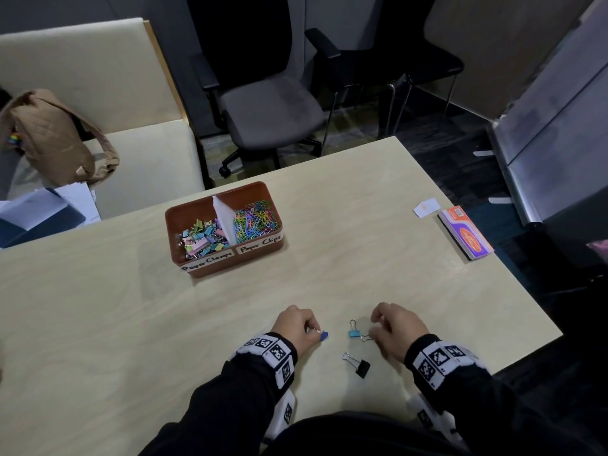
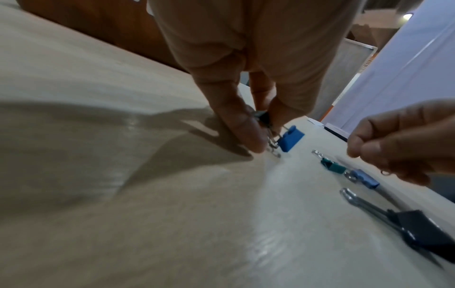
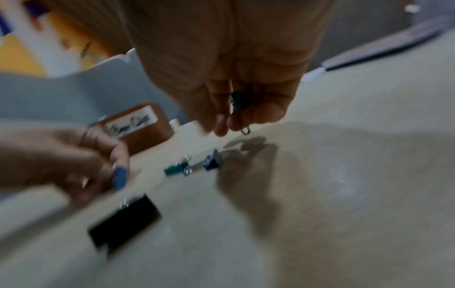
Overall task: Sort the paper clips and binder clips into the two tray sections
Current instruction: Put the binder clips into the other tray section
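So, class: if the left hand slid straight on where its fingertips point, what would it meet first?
Probably the light blue binder clip on the table, just past the dark blue clip the left hand pinches; depth is unclear.

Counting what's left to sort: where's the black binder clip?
Head view: the black binder clip lies on the table, nearer the right hand.

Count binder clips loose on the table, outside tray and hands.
3: teal clip and blue clip side by side between left hand and right hand, black clip nearer the person.
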{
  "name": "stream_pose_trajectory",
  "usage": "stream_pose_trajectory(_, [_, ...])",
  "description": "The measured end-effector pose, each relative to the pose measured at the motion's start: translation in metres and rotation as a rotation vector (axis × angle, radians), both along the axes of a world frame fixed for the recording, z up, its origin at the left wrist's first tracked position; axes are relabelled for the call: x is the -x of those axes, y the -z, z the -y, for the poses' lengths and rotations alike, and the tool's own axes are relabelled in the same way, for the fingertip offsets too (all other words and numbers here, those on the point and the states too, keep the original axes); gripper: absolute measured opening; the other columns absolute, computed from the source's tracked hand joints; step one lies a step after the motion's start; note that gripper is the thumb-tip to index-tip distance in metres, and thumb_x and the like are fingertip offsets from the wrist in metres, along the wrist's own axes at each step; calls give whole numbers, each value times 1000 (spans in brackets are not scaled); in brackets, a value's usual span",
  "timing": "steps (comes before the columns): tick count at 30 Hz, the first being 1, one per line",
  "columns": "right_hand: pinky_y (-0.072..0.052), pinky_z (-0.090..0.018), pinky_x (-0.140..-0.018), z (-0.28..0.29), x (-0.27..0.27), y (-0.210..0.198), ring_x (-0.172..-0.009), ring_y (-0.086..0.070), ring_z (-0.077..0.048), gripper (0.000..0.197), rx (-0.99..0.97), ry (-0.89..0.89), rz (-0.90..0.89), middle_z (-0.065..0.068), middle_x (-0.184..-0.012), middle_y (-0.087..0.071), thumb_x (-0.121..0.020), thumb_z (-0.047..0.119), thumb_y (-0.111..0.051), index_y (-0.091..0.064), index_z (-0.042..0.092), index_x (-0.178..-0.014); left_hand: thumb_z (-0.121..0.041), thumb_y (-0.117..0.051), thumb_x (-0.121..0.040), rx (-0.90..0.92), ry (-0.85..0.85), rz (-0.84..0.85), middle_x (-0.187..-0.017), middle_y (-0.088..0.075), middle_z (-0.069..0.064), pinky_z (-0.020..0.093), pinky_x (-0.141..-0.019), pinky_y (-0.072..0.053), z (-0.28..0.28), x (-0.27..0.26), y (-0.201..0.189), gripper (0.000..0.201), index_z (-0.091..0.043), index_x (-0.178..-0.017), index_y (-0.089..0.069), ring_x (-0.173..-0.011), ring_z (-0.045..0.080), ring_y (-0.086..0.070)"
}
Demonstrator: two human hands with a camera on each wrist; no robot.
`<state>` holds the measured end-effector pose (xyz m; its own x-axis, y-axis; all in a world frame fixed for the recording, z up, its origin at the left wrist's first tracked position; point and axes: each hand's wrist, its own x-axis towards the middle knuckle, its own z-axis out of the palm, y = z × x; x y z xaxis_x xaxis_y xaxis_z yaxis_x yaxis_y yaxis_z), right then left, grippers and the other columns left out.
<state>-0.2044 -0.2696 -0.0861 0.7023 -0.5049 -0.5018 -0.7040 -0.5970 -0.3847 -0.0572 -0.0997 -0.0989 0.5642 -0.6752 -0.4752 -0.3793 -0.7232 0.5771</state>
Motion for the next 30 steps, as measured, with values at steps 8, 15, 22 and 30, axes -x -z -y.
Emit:
stream_pose_trajectory(8, [-37,-21,-71,-9,-6,12,-82,-46,-17,10,77,-277,-70,4,-91,-45,-85,10,-53,-55,17,-91,-14,-64,-82,39,-111,-76,-79,-65,-5,12,-58,-39,-17,-15,-17,14,-14,-90,-76,-71,7,-55])
stream_pose_trajectory(15, [-45,-25,-66,-11,-25,15,-81,-55,-21,39,82,-322,-163,3,-89,-51,-72,1,-57,-41,26,-96,-5,-71,-77,157,-386,-64,-72,-69,-5,20,-69,-51,-61,-50,-33,22,-23,-65,-68,-68,11,-63])
stream_pose_trajectory(22, [-40,-23,-67,-18,-24,25,-75,-45,-20,32,143,-529,-59,3,-92,-43,-85,8,-56,-53,25,-112,-3,-72,-74,254,-542,51,-68,-69,-5,22,-66,-50,-85,-80,-50,25,-24,-63,-67,-63,13,-62])
stream_pose_trajectory(30, [-51,-25,-59,-16,-29,20,-70,-62,-19,26,54,-360,-61,1,-93,-42,-74,-7,-53,-48,18,-81,-4,-70,-76,327,-599,205,-71,-68,-3,26,-77,-51,-71,-115,-77,10,-13,-72,-71,-76,18,-64])
